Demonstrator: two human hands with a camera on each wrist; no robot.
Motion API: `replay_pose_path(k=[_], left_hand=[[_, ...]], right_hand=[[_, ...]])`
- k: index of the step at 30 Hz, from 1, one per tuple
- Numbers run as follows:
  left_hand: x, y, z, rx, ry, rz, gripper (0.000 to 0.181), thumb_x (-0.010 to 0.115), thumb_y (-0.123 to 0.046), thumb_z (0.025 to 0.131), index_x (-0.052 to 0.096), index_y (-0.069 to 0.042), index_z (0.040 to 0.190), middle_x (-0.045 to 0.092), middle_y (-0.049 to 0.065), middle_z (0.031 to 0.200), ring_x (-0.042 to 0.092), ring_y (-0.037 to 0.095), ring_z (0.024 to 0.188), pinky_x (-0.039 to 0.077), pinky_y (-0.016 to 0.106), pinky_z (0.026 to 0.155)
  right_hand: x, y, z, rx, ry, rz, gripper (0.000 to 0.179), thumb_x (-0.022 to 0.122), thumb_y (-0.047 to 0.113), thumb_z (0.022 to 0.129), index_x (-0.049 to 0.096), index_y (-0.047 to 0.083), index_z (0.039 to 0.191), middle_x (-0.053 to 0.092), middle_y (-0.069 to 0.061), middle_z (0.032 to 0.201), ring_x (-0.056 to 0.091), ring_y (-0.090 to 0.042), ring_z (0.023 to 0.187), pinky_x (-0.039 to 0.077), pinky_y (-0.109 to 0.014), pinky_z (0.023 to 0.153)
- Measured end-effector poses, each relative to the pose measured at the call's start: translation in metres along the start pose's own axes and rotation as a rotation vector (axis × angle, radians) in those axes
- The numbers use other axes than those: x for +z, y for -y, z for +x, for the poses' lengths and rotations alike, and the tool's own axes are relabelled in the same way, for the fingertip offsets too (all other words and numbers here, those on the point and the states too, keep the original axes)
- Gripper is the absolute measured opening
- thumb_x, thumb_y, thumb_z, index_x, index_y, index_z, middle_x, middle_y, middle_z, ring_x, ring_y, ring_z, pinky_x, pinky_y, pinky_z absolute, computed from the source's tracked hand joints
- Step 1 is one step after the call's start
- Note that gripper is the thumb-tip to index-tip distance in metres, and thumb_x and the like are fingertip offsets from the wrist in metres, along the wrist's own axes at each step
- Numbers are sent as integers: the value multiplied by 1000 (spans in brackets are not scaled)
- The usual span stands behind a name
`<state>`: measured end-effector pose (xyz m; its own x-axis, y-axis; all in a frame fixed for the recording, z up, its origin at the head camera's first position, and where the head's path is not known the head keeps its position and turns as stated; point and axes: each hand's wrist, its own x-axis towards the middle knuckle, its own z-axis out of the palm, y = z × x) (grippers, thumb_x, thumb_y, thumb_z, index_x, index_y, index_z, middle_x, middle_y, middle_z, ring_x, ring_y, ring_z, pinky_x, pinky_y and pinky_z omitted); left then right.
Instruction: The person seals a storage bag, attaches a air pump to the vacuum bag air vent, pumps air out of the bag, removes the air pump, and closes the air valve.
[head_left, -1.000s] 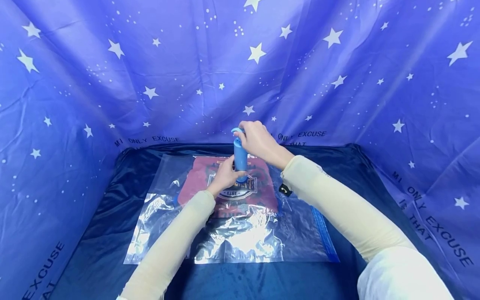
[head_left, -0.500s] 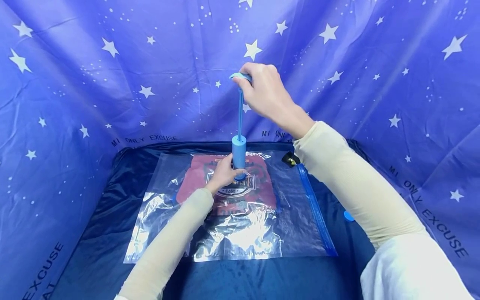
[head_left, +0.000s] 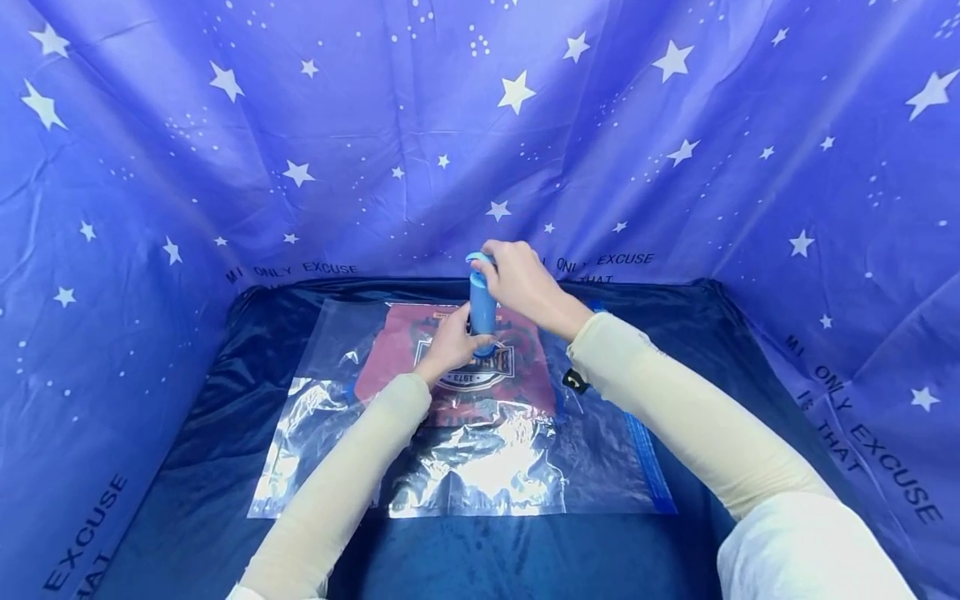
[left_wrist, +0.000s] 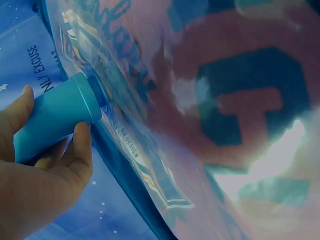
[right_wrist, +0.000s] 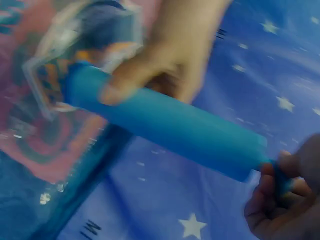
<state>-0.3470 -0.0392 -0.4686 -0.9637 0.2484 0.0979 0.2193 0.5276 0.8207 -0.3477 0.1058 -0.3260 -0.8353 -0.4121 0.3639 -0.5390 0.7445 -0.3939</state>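
Observation:
A blue hand pump (head_left: 482,307) stands upright on a clear plastic vacuum storage bag (head_left: 600,467). Inside the bag lies a folded red garment (head_left: 390,367) with printed lettering. My left hand (head_left: 450,346) grips the lower part of the pump's barrel, thumb and fingers around it just above the bag; the left wrist view shows the barrel's end (left_wrist: 87,97) at a blue valve on the plastic. My right hand (head_left: 517,279) holds the pump's handle (right_wrist: 282,180), which sits close down at the top of the barrel, so the rod is almost hidden.
A blue zip strip (head_left: 648,467) edges the bag's right side. Dark blue cloth (head_left: 480,558) covers the table, and a star-printed blue curtain (head_left: 360,100) encloses it at the back and sides. A small black tag (head_left: 575,382) shows under my right sleeve.
My right hand drew the pump handle high up with the rod exposed half a second ago, and has since pushed it back down to the barrel. My left hand keeps its place.

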Motion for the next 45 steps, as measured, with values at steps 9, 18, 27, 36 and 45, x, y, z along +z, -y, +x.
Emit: replay_pose_path(k=[9, 18, 27, 36, 45], left_hand=[[0, 1, -1, 14, -17, 39, 54, 84, -13, 92, 59, -2, 139, 70, 20, 127, 69, 34, 110, 55, 47, 98], [3, 2, -4, -6, -12, 16, 54, 84, -14, 93, 59, -4, 139, 69, 19, 130, 67, 35, 117, 53, 47, 102], [3, 1, -5, 25, -13, 29, 55, 85, -14, 92, 59, -3, 139, 70, 19, 127, 69, 34, 111, 55, 44, 97], [0, 0, 1, -7, -3, -13, 57, 82, -13, 94, 55, -5, 143, 69, 19, 126, 72, 31, 90, 61, 33, 64], [2, 1, -1, 12, -16, 4, 55, 85, -13, 91, 58, -3, 139, 69, 21, 128, 72, 34, 99, 61, 34, 71]], right_hand=[[-32, 20, 10, -7, -30, 12, 25, 61, 22, 109, 71, -1, 106, 60, -9, 76, 51, -20, 61, 45, -33, 57], [-97, 56, 23, -45, -219, 32, 28, 54, 24, 112, 69, 2, 104, 54, -9, 73, 52, -22, 61, 39, -29, 64], [-45, 29, 8, -34, -51, -20, 25, 58, 21, 110, 69, -1, 108, 64, -10, 81, 54, -22, 65, 49, -35, 62], [-3, 5, -2, -40, 34, -39, 24, 59, 18, 110, 64, 0, 95, 60, -10, 75, 54, -20, 62, 45, -33, 57], [-80, 47, 20, -69, -136, 15, 26, 58, 21, 110, 72, 0, 107, 57, -8, 76, 48, -20, 62, 42, -30, 63]])
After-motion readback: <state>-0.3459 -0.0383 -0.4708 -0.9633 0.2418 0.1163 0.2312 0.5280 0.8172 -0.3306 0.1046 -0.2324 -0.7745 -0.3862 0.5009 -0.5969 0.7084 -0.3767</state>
